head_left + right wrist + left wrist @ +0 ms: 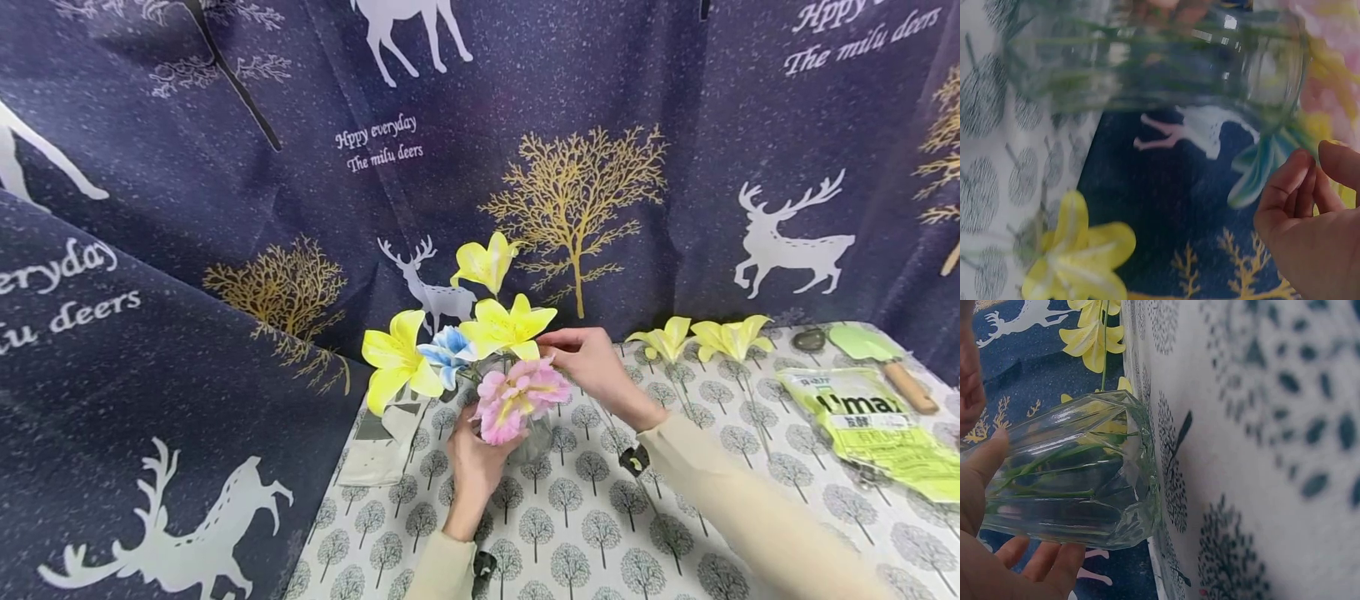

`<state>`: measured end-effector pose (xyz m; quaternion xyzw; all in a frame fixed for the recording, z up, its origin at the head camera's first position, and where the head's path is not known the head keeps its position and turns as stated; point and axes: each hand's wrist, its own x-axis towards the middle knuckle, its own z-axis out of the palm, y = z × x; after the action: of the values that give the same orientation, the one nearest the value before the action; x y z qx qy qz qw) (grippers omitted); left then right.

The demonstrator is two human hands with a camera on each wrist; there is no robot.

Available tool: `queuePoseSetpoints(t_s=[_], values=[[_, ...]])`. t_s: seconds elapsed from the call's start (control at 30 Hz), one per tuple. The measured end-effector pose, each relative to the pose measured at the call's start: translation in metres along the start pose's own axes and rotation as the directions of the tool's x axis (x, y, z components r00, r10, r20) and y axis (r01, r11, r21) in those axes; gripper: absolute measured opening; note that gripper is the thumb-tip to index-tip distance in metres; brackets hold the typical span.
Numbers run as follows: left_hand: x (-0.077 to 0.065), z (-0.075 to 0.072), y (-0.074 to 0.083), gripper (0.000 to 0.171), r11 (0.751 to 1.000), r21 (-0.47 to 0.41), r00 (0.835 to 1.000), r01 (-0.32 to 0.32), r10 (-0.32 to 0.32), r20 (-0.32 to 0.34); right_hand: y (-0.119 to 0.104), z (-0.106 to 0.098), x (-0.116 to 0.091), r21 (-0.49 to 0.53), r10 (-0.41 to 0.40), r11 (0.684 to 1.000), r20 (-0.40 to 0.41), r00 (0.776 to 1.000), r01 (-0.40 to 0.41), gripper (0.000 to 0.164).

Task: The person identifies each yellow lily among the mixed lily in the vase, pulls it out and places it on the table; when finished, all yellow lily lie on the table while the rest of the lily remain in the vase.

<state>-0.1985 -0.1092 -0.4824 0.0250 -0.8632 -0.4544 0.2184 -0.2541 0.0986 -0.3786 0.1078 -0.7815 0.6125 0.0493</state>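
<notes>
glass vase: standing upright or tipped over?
Upright. The glass vase stands on the tree-print tablecloth, its base flat in the left wrist view, the left hand holding its side; flower stems rise inside it.

— Where is there room to pass?
— On the bare tablecloth in front of the glass vase.
— And what blocks the way?
— The curtain stands close on the left; loose yellow flowers and a green packet lie to the right, seemingly well apart.

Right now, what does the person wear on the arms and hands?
Both arms are in long cream sleeves: left sleeve, right sleeve. A small black device sits at each wrist, the left one and the right one. Both hands are bare, no gloves.
</notes>
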Motion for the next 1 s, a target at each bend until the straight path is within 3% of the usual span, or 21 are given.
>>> queuePoseSetpoints(t_s=[0.27,0.33,0.57,1.0], values=[[0.005,0.002,0.004,0.084,0.996,-0.016,0.992,0.093,-0.091,0.084,-0.006,0.022,-0.001,-0.043,-0.007,0.999,-0.024,1.000,0.006,0.020],[0.004,0.002,0.004,0.086,0.996,-0.012,0.992,0.094,-0.093,0.081,-0.008,0.024,-0.001,-0.061,-0.009,0.998,-0.028,1.000,0.007,0.019],[-0.001,0.002,0.000,0.081,0.997,-0.073,1.000,-0.007,0.008,0.013,-0.013,0.027,0.001,-0.157,-0.004,0.988,-0.043,0.999,-0.002,0.021],[-0.003,0.001,-0.002,0.082,0.997,-0.072,1.000,0.020,-0.019,0.005,-0.013,0.029,0.008,-0.204,0.041,0.978,-0.036,0.999,-0.048,0.021]])
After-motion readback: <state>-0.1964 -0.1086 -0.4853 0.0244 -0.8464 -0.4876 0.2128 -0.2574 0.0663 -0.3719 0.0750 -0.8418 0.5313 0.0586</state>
